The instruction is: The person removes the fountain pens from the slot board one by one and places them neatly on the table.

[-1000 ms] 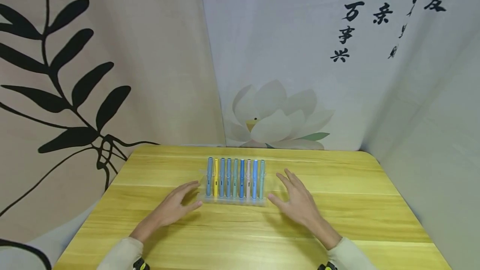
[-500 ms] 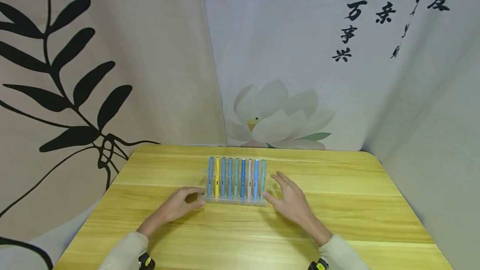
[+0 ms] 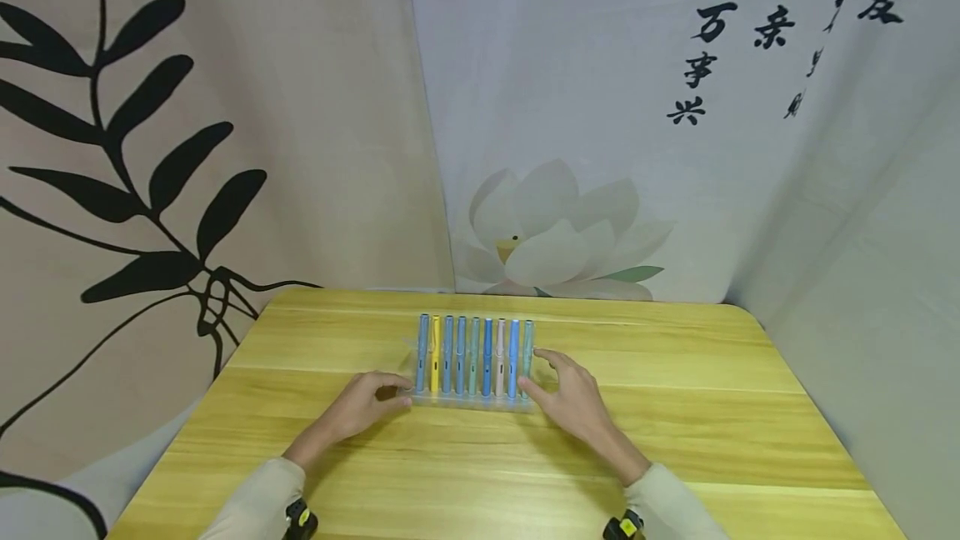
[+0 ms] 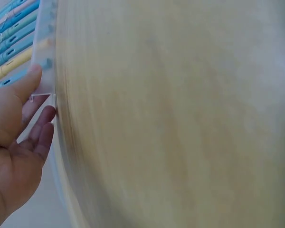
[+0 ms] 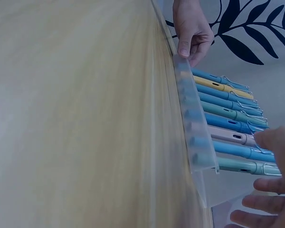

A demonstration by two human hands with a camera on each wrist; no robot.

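A clear plastic pen stand (image 3: 472, 402) stands on the wooden table with several capped pens upright in a row. A yellow pen (image 3: 435, 357) is second from the left; the others are blue, green and pale pink. My left hand (image 3: 363, 403) pinches the stand's left end, its thumb on the front lip (image 4: 46, 84) in the left wrist view and some fingers behind. At the right end, my right hand (image 3: 573, 400) is beside the last green pen (image 5: 232, 164), fingers spread, thumb in front of the pens. Contact there cannot be made out.
The wooden table (image 3: 450, 482) reaches back to a curtain (image 3: 337, 148) printed with dark leaves, a lotus and characters. A pale curtain (image 3: 862, 215) hangs along the right side. Dark devices with yellow marks are strapped to both wrists.
Both hands have moved inward to the stand's ends. The left thumb and fingers have closed on its left end. My right hand has come left, close to the last green pen.
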